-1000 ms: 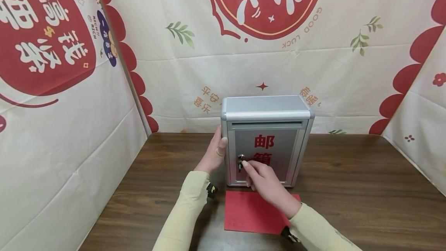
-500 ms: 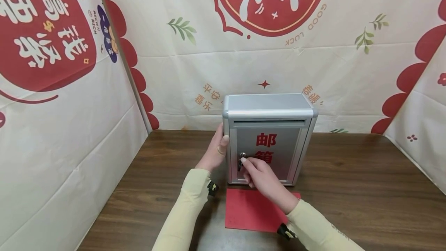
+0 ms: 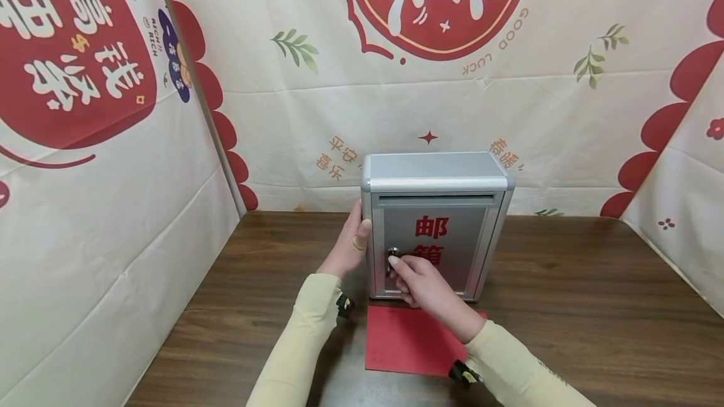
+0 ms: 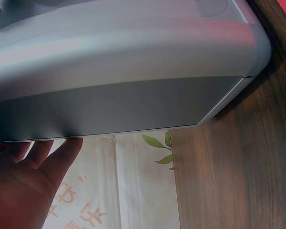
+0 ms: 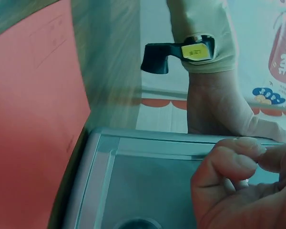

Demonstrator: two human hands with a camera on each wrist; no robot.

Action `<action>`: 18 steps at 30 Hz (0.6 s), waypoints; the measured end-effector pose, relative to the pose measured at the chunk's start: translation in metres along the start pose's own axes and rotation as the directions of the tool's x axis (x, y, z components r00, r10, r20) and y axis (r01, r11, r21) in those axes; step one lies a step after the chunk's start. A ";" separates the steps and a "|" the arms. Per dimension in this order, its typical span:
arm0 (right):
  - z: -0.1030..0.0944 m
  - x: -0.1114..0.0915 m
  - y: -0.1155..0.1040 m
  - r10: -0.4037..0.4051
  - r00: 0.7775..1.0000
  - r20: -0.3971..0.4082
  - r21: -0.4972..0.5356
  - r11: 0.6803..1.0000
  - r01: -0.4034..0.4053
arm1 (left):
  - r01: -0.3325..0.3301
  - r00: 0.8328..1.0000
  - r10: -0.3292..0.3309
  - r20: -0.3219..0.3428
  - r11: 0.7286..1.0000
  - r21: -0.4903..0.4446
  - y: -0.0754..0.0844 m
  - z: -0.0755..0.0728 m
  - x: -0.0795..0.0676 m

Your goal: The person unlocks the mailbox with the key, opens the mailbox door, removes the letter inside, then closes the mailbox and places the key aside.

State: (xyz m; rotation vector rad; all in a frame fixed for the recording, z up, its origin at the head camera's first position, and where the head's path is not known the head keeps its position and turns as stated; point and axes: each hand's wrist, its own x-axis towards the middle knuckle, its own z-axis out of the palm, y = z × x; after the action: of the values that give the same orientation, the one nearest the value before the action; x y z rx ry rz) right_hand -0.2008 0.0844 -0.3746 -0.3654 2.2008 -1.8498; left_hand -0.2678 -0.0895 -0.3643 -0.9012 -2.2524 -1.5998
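A silver metal mailbox with red characters and a slot near its top stands upright on the table. My left hand holds its left side, the thumb at the front edge. In the left wrist view, the left fingers reach behind the box's back edge. My right hand pinches a key at the lock on the left of the door, its thumb and forefinger mostly covering it. The door looks closed. In the right wrist view the right fingers are curled; the key itself is hidden there.
A red envelope-like sheet lies flat in front of the mailbox, partly under the right forearm. The brown wooden table extends to both sides. Printed cloth hangs behind and at the sides.
My right thumb and fingers have moved slightly up and left, closer to the lock, and cover more of the key. The left hand keeps its place on the mailbox.
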 end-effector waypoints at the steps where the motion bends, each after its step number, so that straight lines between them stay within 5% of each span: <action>1: 0.000 0.000 0.000 0.010 1.000 0.001 0.010 1.000 -0.010 | 0.001 1.000 -0.001 0.002 1.000 0.003 0.001 0.000 0.000; 18: 0.007 -0.001 -0.003 0.087 0.985 -0.150 0.030 0.996 -0.083 | 0.006 1.000 -0.006 0.014 1.000 -0.004 0.001 -0.001 0.000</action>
State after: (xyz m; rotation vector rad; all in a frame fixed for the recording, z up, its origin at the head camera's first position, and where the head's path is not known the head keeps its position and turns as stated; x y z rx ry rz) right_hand -0.1974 0.0776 -0.3732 -0.1272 2.2509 -1.9130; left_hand -0.2668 -0.0899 -0.3634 -0.9099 -2.2637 -1.6064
